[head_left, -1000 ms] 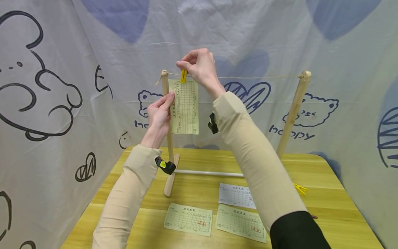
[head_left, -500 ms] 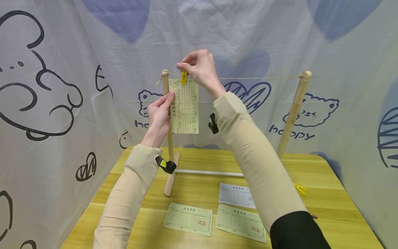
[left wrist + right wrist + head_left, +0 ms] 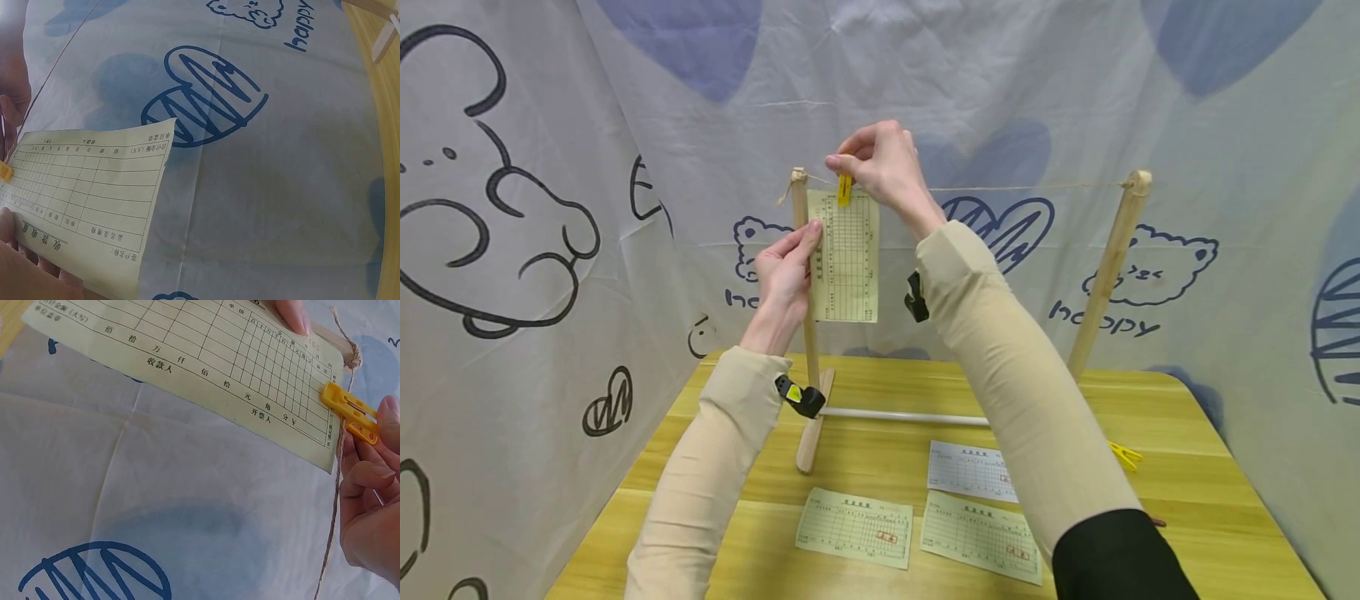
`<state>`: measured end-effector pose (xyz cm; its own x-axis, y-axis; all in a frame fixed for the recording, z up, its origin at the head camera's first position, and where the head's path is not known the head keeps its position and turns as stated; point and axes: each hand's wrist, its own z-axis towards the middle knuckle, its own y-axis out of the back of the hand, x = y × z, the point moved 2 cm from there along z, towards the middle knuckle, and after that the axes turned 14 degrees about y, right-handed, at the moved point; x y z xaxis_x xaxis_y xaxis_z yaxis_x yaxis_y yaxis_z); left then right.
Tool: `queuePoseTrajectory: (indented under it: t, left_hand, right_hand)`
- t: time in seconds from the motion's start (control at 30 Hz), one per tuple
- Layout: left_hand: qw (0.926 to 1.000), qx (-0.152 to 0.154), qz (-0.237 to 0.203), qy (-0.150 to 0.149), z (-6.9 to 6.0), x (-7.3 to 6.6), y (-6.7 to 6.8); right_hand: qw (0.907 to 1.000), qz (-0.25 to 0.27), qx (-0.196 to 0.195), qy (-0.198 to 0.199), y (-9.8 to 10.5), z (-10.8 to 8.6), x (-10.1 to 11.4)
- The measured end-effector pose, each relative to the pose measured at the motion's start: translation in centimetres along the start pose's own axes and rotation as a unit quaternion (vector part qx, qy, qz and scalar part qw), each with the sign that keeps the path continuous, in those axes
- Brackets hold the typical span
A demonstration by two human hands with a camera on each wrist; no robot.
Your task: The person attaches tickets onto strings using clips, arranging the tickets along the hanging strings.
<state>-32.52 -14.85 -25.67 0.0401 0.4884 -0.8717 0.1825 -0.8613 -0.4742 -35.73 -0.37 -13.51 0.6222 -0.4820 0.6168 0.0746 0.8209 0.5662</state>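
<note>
A pale green receipt slip (image 3: 847,267) hangs sideways at the left end of the twine (image 3: 1022,187). My left hand (image 3: 784,275) pinches its left edge beside the wooden post. At the slip's top edge, my right hand (image 3: 883,167) pinches a yellow clothespin (image 3: 845,190) between thumb and fingers. The right wrist view shows the clothespin (image 3: 350,412) lying over both the slip's edge and the twine (image 3: 337,487). In the left wrist view the slip (image 3: 87,194) covers part of my left hand (image 3: 28,272).
Two green slips (image 3: 853,529) (image 3: 981,537) and a white slip (image 3: 970,471) lie on the wooden table (image 3: 737,533). A yellow clothespin (image 3: 1124,455) lies at right, near my sleeve. Wooden posts (image 3: 1105,275) and a white crossbar (image 3: 902,417) form the rack.
The clothespin in my right hand has come down slightly over the slip's top edge. My left hand stays where it was on the slip.
</note>
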Motion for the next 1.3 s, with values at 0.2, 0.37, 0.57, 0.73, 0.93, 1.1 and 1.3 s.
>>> queuePoseTrajectory:
  t: [0.2,0.37,0.57,0.73,0.93,1.1,1.3]
  left_hand:
    - [0.9999,0.003,-0.011,0.003,0.04,-0.05,-0.01]
    - [1.0000,0.003,-0.008,0.004,0.02,-0.07,0.05]
    - [1.0000,0.005,-0.004,0.005,0.01,-0.06,0.07]
    - [0.9999,0.007,-0.004,0.007,-0.04,-0.06,0.07]
    - [0.9999,0.007,0.006,0.005,-0.12,-0.09,0.07]
    - [0.9999,0.004,0.008,0.008,-0.07,-0.08,0.05]
    - [0.9999,0.001,0.008,0.010,-0.01,-0.10,0.08]
  right_hand:
    - [0.9999,-0.008,0.012,-0.002,-0.05,0.02,0.05]
    - [0.9997,-0.007,0.024,-0.005,-0.09,0.02,0.07]
    - [0.9994,-0.007,0.032,-0.005,-0.08,0.00,-0.01]
    - [0.9993,-0.001,0.038,-0.005,-0.04,-0.03,-0.15]
    - [0.9991,0.003,0.042,-0.007,-0.02,0.01,-0.25]
    - [0.9990,0.006,0.043,-0.006,0.00,0.01,-0.25]
    - [0.9987,0.009,0.049,-0.008,0.08,-0.04,-0.21]
